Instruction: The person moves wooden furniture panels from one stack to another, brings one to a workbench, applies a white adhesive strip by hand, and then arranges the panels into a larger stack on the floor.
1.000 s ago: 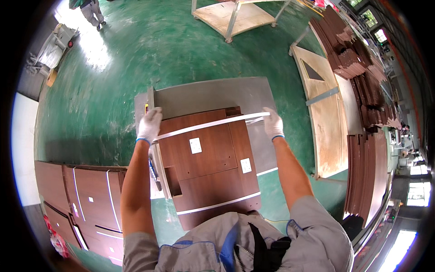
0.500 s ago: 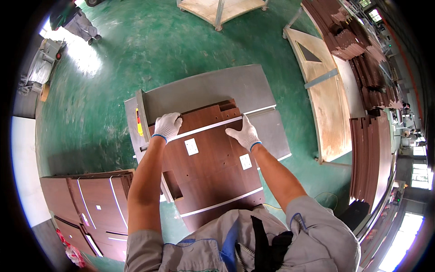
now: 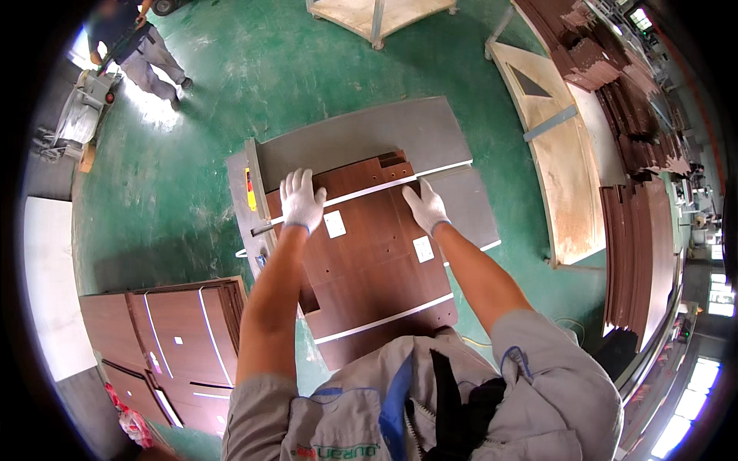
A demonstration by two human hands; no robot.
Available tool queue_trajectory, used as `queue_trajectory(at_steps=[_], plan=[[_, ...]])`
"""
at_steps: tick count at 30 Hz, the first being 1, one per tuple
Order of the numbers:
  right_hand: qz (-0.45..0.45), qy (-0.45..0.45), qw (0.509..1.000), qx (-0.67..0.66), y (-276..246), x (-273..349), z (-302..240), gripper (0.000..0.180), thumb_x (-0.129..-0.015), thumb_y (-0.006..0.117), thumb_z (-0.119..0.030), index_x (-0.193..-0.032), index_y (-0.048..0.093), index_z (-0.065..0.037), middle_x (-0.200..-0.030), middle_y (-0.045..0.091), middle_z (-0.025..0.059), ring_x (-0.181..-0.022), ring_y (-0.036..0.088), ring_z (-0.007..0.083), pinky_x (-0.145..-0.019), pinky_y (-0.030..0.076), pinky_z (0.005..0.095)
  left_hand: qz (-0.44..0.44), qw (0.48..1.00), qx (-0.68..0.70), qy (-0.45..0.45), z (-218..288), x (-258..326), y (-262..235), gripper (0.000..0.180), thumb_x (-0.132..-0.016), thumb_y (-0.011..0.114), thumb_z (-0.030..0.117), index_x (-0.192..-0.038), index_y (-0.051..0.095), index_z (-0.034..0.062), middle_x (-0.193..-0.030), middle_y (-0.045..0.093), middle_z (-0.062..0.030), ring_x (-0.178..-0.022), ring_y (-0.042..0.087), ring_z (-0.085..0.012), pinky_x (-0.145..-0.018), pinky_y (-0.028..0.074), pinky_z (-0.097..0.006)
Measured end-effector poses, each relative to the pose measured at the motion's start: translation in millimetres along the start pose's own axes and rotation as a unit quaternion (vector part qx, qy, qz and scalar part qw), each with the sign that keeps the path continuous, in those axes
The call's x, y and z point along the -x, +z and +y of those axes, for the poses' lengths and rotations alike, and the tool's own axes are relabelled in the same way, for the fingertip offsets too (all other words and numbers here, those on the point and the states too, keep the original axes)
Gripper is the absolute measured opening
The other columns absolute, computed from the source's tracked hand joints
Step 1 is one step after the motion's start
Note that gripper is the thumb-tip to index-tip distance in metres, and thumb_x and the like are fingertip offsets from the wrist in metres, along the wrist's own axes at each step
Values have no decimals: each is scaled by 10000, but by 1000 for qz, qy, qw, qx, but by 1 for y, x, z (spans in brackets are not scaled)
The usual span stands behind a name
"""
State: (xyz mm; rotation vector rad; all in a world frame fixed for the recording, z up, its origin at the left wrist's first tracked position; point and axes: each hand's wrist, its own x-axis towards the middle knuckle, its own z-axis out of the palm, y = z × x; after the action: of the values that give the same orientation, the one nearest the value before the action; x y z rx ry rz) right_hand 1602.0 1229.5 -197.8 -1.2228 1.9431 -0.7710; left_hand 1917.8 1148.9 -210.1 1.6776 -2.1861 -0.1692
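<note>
A strapped stack of dark brown wood-look panels lies on a grey machine table in front of me. White straps cross it near its far and near ends. My left hand, in a white knit glove, rests with spread fingers at the stack's far left, by the far strap. My right hand, gloved alike, is at the right edge near that strap, thumb apart from the fingers. Two white labels, one on the left and one on the right, are on the top panel.
More strapped brown panels are stacked at lower left. A wooden-topped cart stands to the right, with further panel stacks beyond it. Another cart is at the far side. A person stands at far left.
My left hand has uncurled, its fingers now spread. My right hand has stayed by the far right edge of the stack. The view has shifted slightly, and the person at far left shows more fully.
</note>
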Motion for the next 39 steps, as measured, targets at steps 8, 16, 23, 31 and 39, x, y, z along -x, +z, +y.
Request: queue_trajectory(at_steps=[8,16,23,31,39], plan=[[-65,139,987,36,-67,182,89,681,-995,622,-518,-1354,609,61,-1221,711,270,-1176,677,377,-1020,503,418,58,938,159,-304,54,323,-67,813,-892,768,251,-1539,397,-71,-1544,447,-317,-1478,389,-450,-1236,290,-516],[-193,171,957,-134,-57,168,128,800,-982,652,-600,-1363,622,103,-1225,714,142,-1116,647,215,-1014,496,350,-64,519,563,-640,133,448,-11,719,-929,787,429,-1426,491,2,-1310,608,-224,-1034,656,-284,-879,541,-463],[-252,144,926,-241,-39,153,144,800,-904,787,-531,-1405,611,67,-1381,659,150,-1253,610,256,-1082,462,364,204,363,755,-506,180,406,37,667,-985,730,437,-1499,500,79,-1426,595,-122,-1292,588,-348,-1050,520,-577],[-254,77,951,-162,-66,216,112,840,-911,741,-597,-1366,628,100,-1356,675,199,-1232,636,273,-1051,484,367,246,329,776,-480,207,434,47,691,-995,714,435,-1532,480,68,-1549,514,-161,-1394,517,-399,-1168,421,-595],[-332,217,903,-167,-53,234,175,879,-948,683,-643,-1454,548,62,-1387,650,165,-1225,636,258,-1075,483,354,192,298,765,-538,262,445,81,691,-985,702,519,-1502,526,95,-1481,597,-117,-1328,583,-337,-1134,454,-563]])
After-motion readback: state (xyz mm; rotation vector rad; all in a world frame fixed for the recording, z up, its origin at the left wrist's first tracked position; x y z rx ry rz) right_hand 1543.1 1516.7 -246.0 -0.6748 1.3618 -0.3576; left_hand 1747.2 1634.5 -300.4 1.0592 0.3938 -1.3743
